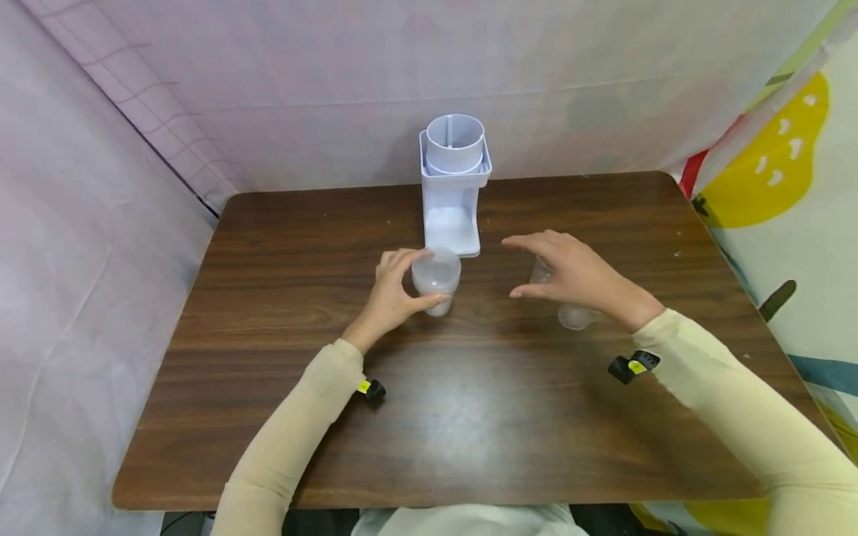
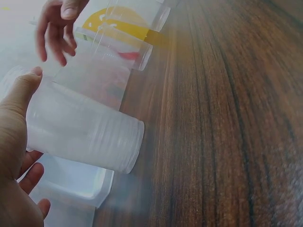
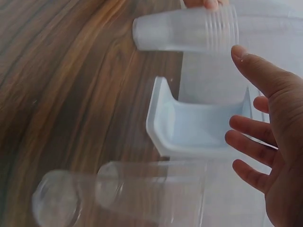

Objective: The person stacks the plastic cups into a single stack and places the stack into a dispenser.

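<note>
My left hand (image 1: 391, 295) holds a stack of nested clear plastic cups (image 1: 437, 277) upright at the middle of the table, thumb on the near side and fingers on the far side. Several rims show at the top of that stack in the right wrist view. To the right, my right hand (image 1: 570, 274) is spread with thumb and fingers apart and nothing between them. Two single clear cups, a nearer cup (image 3: 57, 198) and another cup (image 3: 142, 191), stand beside it on the table. The head view shows them partly hidden by that hand.
A white holder (image 1: 450, 227) stands at the table's back edge, just behind the stack. Its upper tray carries a white open cylinder (image 1: 456, 158). The brown wooden table (image 1: 268, 387) meets a pale cloth wall (image 1: 302, 89) at the back.
</note>
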Demonstrator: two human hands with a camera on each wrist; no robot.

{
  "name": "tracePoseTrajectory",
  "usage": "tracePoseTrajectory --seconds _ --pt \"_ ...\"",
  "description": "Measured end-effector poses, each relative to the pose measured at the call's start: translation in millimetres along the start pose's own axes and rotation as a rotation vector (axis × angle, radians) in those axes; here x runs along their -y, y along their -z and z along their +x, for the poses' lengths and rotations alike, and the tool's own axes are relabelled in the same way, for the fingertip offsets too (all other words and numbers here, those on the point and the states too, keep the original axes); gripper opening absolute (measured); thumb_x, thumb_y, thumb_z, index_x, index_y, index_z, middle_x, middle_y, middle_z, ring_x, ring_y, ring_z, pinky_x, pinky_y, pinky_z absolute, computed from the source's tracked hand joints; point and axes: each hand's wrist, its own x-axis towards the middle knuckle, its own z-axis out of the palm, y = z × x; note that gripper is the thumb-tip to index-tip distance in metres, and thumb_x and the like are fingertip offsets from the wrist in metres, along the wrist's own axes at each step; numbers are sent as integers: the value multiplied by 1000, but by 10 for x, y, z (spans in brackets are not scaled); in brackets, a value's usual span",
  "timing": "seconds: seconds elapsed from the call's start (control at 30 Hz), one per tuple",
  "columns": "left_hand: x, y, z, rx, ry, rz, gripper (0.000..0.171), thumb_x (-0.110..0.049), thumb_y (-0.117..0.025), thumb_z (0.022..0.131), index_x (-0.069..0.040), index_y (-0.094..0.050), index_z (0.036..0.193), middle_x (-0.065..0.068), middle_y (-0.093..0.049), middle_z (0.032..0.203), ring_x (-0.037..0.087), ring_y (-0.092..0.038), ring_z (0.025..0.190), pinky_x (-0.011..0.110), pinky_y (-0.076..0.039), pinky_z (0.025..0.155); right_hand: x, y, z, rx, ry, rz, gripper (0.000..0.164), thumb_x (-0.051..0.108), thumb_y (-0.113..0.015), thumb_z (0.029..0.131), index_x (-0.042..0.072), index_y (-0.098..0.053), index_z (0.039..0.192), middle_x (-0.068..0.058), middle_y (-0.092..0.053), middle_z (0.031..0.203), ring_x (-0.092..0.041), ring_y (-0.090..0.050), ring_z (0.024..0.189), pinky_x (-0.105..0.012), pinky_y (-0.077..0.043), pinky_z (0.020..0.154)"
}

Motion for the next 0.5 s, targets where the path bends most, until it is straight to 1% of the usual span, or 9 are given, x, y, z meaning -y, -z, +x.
tracePoseTrajectory --seconds 0.2,0.37,0.5 --pt "15 30 -7 -6 -7 12 75 -32 -90 70 -17 -56 135 3 -61 129 25 -42 122 51 -28 109 -144 39 -101 -15 -36 -22 80 42 -85 75 14 -52 142 -10 -63 135 -30 -59 115 -53 -45 100" --pt "33 26 -9 -3 -13 16 75 -32 -90 70 -17 -56 135 4 -61 129 25 -42 122 51 -28 109 -326 88 -176 -8 -122 -47 83 41 -86 73 12 -50 142 -14 -61 137 -34 -56 121 -56 -41 104" --pt "45 24 -22 -5 -15 11 74 -32 -90 70 -17 -56 135 4 -61 129 25 -42 121 51 -28 109 -437 110 -225 9 -182 -50 82 39 -86 74 10 -50 142 -18 -60 137 -38 -53 122 -59 -37 105"
